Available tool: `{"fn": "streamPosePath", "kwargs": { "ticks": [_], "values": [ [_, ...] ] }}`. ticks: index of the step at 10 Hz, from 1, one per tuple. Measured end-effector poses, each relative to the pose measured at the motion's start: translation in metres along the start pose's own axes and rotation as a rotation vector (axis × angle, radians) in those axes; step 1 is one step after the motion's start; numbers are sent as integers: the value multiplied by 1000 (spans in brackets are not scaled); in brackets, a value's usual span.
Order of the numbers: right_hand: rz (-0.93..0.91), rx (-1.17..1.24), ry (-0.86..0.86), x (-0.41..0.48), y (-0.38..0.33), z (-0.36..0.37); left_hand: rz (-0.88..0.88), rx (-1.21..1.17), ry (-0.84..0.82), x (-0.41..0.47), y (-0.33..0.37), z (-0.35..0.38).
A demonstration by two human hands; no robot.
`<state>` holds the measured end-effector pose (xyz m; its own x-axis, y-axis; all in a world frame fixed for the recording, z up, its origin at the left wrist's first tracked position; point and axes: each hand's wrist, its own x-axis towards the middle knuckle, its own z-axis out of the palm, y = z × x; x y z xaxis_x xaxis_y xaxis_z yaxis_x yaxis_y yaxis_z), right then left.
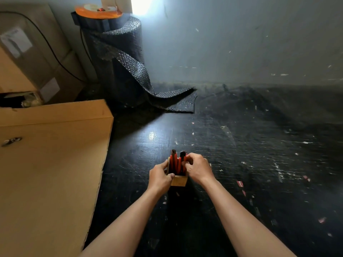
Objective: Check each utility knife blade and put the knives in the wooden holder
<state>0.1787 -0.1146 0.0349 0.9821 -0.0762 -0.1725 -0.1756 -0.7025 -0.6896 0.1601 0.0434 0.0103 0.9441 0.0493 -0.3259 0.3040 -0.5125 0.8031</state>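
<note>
A small wooden holder (179,180) stands on the dark work surface in the lower middle. Red and black utility knives (174,161) stand upright in it, their black ends sticking out above the rim. My left hand (161,176) grips the holder's left side, thumb on its near edge. My right hand (198,167) is closed around the rightmost knife (182,156) at the holder's right side. How many knives are inside is hidden by my fingers.
A large cardboard box (50,158) fills the left, with more boxes (27,52) behind it. A roll of dark bubble wrap (120,62) stands at the back, its loose end lying on the surface. Paper scraps (239,183) litter the scratched dark surface (259,145) to the right.
</note>
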Motion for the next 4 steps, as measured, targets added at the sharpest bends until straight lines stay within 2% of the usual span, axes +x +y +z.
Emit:
{"fn": "streamPosePath", "kwargs": {
  "ticks": [4],
  "values": [
    [29,39,22,-4,8,-9,7,-39,2,-1,2,-2]
  ]
}}
